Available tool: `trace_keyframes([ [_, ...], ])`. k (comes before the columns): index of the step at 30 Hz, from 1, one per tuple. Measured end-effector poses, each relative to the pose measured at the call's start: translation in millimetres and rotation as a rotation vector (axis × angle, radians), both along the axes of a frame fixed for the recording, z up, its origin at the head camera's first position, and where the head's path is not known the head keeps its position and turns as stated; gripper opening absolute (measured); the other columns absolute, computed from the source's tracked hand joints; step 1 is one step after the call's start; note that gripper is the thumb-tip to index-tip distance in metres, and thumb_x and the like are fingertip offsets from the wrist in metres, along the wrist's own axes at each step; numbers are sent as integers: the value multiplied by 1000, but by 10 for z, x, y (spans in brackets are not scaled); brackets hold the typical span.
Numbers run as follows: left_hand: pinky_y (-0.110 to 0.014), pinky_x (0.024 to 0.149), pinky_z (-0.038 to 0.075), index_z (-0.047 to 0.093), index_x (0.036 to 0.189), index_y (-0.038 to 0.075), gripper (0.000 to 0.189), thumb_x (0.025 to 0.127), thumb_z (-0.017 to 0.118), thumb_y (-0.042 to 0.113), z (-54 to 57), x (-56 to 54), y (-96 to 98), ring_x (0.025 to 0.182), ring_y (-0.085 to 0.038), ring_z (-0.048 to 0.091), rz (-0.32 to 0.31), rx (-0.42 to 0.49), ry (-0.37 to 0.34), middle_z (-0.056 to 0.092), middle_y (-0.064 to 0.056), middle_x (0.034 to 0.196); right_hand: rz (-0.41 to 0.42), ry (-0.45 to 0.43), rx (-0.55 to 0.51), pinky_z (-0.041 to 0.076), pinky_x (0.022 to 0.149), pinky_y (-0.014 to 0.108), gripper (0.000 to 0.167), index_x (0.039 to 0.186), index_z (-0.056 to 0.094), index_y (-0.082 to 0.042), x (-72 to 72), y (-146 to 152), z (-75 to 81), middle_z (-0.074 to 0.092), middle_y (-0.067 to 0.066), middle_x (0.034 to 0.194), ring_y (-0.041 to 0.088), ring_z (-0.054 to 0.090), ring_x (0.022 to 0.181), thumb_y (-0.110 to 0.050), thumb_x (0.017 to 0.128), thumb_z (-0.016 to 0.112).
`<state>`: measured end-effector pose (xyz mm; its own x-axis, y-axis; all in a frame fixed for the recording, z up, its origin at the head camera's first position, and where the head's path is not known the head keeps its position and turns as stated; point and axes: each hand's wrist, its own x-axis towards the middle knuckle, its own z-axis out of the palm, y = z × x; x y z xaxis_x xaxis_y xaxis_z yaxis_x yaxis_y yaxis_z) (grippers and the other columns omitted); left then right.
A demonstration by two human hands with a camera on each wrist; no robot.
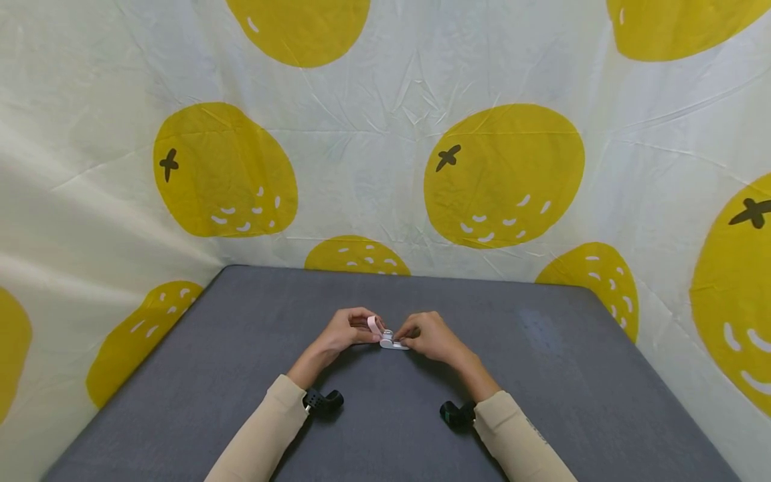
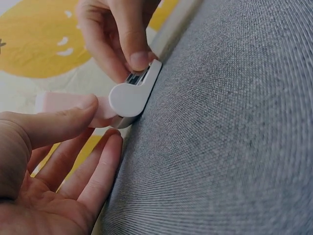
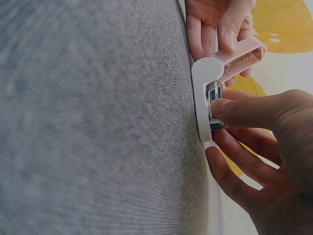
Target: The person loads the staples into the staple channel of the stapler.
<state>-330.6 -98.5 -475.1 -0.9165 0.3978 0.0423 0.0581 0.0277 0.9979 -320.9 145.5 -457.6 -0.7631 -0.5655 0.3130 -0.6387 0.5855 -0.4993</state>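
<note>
L hand pinches pink lid of mini stapler; R hand pinches its metal staple mag. If L grip slips, lid could poss. swing down onto R hand.

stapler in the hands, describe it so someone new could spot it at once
On the big gray table, find the left hand and right hand, midway across. Between them is a small stapler, set apart from the black wrist cameras by its white base, raised pink top and exposed metal track.
</note>
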Motion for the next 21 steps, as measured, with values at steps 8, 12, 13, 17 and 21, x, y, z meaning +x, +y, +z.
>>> trace_keyframes([
  [8,-27,80,60,72,119,-3,37,83,82,-2,-26,-3,-27,92,-13,73,-3,-10,-13,79,-6,104,-5,-8,-10,54,71,24,14,95,85,-11,3,6,-13,79,2,91,17,72,84,-2,85,78],
  [12,-27,80,60,72,120,-4,39,83,82,-2,-36,-2,-33,93,-13,74,-1,-8,-17,80,-6,104,-14,-41,-37,55,73,24,16,96,84,-12,-14,14,-52,80,1,92,16,73,86,-2,85,79],
  [13,-27,80,60,72,120,-3,39,83,82,-2,-40,-4,-32,93,-13,74,1,-7,-22,80,-6,104,-17,-51,-43,55,73,24,16,97,84,-12,-18,17,-60,80,0,93,15,73,87,-2,85,79],
  [17,-28,80,60,73,119,-2,38,82,83,-2,-51,-8,-29,92,-13,74,7,-14,-28,79,-7,105,-18,-54,-55,58,74,26,16,96,84,-10,-20,24,-69,80,2,93,17,74,87,-1,84,79],
  [21,-28,80,60,73,118,-1,37,83,84,1,-56,-10,-25,93,-14,73,7,-21,-12,79,-8,106,-21,-34,-39,59,74,28,14,95,85,-10,-25,23,-70,79,3,92,18,73,86,-2,84,80],
])
